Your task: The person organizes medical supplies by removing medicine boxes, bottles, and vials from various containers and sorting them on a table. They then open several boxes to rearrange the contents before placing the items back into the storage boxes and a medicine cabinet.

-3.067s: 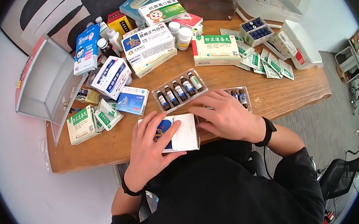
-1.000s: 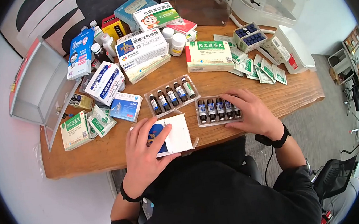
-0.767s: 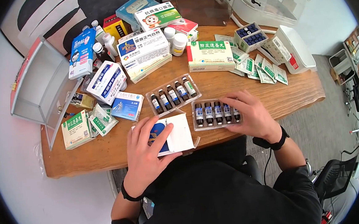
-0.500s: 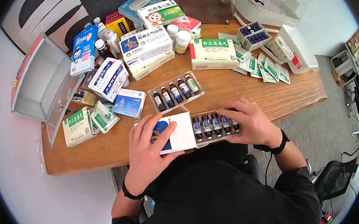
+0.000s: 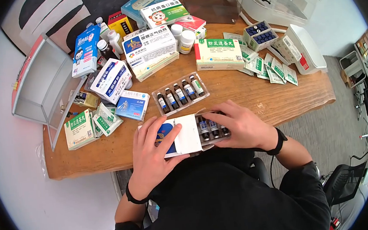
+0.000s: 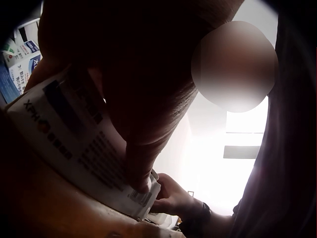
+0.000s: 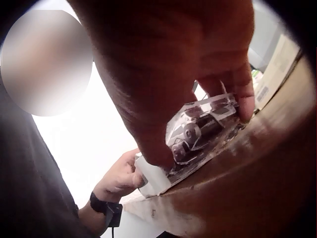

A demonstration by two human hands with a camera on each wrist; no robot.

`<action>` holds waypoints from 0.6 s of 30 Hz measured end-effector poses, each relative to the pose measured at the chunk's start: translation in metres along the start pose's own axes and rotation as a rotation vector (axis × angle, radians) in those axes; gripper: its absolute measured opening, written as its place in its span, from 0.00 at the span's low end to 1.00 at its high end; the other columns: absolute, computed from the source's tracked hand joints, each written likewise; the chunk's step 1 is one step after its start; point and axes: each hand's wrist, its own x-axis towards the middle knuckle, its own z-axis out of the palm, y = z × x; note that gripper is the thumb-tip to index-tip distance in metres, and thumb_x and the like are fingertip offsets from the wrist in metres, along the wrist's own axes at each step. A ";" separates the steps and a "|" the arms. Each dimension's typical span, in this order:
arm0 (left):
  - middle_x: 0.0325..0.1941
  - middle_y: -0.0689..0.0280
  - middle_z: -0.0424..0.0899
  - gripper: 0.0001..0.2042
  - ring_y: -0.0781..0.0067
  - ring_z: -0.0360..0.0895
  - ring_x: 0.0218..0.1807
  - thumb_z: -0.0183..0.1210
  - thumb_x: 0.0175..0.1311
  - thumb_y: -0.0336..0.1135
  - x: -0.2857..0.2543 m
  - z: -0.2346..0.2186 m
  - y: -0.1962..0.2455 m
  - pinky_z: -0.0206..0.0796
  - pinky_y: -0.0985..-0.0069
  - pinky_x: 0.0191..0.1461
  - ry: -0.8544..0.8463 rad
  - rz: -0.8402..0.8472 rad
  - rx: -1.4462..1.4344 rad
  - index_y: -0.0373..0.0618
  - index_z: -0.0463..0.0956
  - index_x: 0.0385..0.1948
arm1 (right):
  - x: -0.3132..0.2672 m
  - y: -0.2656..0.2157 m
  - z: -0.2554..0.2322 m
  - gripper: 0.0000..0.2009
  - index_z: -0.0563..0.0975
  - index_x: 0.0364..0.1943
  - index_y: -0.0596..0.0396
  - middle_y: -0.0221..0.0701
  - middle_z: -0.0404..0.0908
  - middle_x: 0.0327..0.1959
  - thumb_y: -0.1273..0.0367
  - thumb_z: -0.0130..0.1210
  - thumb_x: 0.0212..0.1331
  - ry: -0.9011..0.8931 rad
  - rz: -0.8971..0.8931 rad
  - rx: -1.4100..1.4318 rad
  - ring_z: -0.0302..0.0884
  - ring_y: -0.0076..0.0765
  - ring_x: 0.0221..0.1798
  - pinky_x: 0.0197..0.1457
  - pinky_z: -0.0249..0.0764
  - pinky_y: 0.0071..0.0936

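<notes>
My left hand (image 5: 150,150) spreads over a white medicine box (image 5: 187,134) with a blue panel, its fingers and thumb gripping the long sides. At the box's right end, my right hand (image 5: 242,127) grips a clear plastic tray of dark vials (image 5: 213,129); fingers lie along the far side, thumb along the near side. The tray's left end overlaps the box opening, and my fingers cover its right end. In the right wrist view, vial ends (image 7: 190,131) show through the plastic between thumb and fingers. From the left wrist, the box's printed side (image 6: 74,144) shows close above the wood.
A second vial tray (image 5: 189,103) lies just beyond the box. Medicine boxes (image 5: 150,48) and bottles crowd the back left. A green-and-cream box (image 5: 218,54), sachets (image 5: 277,69) and a white bin (image 5: 308,49) stand back right. The table's front edge (image 5: 89,172) runs close by.
My right hand first let the tray show beside the box, then drew it toward me and slid it left against the box's open end. My left hand has kept its grip on the box.
</notes>
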 end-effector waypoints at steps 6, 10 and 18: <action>0.75 0.54 0.74 0.40 0.42 0.69 0.75 0.84 0.43 0.49 0.000 -0.001 0.000 0.64 0.47 0.77 -0.001 -0.001 0.005 0.54 0.83 0.66 | 0.001 -0.009 -0.001 0.39 0.76 0.69 0.56 0.45 0.77 0.65 0.63 0.81 0.50 0.062 0.023 0.121 0.80 0.59 0.63 0.61 0.83 0.47; 0.75 0.54 0.74 0.41 0.42 0.70 0.75 0.84 0.43 0.48 0.000 0.000 0.000 0.63 0.47 0.77 0.000 -0.002 0.001 0.54 0.83 0.66 | -0.016 -0.017 -0.019 0.36 0.76 0.68 0.58 0.44 0.80 0.62 0.66 0.80 0.54 0.064 0.259 0.173 0.83 0.54 0.61 0.61 0.84 0.45; 0.74 0.55 0.75 0.40 0.43 0.70 0.75 0.84 0.42 0.48 0.001 0.001 0.000 0.64 0.47 0.76 0.009 -0.009 -0.004 0.53 0.83 0.65 | -0.007 -0.013 0.008 0.23 0.76 0.66 0.61 0.45 0.90 0.48 0.78 0.65 0.68 0.031 0.356 0.509 0.91 0.55 0.52 0.56 0.86 0.41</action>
